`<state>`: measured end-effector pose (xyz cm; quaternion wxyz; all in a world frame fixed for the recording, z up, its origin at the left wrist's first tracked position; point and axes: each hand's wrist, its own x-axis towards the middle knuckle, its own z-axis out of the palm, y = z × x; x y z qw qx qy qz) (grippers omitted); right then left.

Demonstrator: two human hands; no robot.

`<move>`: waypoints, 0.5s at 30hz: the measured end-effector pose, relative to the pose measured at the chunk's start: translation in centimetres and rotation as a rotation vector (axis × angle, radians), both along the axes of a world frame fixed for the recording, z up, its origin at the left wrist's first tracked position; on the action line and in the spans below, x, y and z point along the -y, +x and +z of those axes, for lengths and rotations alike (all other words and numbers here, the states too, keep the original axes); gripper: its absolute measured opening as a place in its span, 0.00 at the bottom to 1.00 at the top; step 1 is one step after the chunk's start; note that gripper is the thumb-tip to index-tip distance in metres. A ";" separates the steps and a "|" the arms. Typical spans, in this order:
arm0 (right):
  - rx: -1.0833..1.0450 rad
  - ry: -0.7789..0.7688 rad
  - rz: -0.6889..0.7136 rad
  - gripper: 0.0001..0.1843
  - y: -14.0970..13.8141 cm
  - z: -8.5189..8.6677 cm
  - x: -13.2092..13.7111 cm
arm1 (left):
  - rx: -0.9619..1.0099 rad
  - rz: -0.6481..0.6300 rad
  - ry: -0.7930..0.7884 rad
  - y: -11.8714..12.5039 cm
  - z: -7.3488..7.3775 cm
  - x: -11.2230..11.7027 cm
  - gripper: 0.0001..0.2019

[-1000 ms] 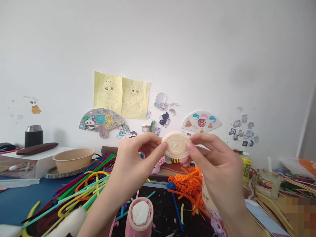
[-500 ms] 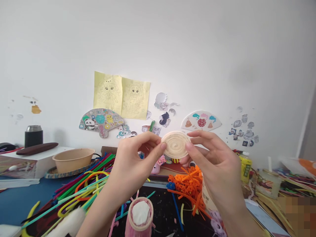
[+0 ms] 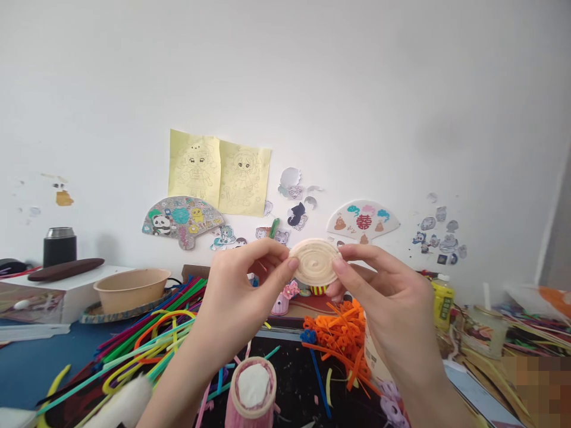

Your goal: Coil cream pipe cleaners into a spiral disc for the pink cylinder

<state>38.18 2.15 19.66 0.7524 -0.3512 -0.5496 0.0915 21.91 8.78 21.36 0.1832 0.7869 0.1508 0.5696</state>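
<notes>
A flat cream disc (image 3: 314,263), coiled in a spiral and apparently of pipe cleaner, is held up in front of me with its face towards the camera. My left hand (image 3: 250,279) pinches its left edge between thumb and fingers. On the opposite edge, my right hand (image 3: 379,291) grips it with the thumb in front and fingers behind. Below the hands stands a pink pipe-cleaner cup (image 3: 252,410) with a cream rim and white filling. A small pink figure with a flower (image 3: 281,304) is partly hidden behind the disc and my left hand.
Bundles of coloured pipe cleaners (image 3: 151,339) lie at the left, near a tan bowl (image 3: 131,290). A pile of orange curled pieces (image 3: 339,330) sits behind my right wrist. Further right are a yellow bottle (image 3: 442,302) and a glass jar (image 3: 484,330).
The disc and both hands have shifted very slightly left and down. Both hands keep their hold on it.
</notes>
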 end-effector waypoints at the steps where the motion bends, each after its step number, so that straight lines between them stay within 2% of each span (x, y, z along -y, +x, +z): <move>1: -0.005 0.003 -0.020 0.04 0.0 0.0 0.0 | 0.001 0.000 0.004 0.0 0.0 -0.1 0.08; 9: -0.010 -0.003 -0.118 0.06 1.4 0.1 0.0 | -0.094 0.018 0.020 -0.3 0.2 -0.2 0.10; 15: 0.062 -0.197 0.013 0.08 2.0 0.2 0.1 | -0.249 0.039 0.050 -0.6 0.2 0.3 0.10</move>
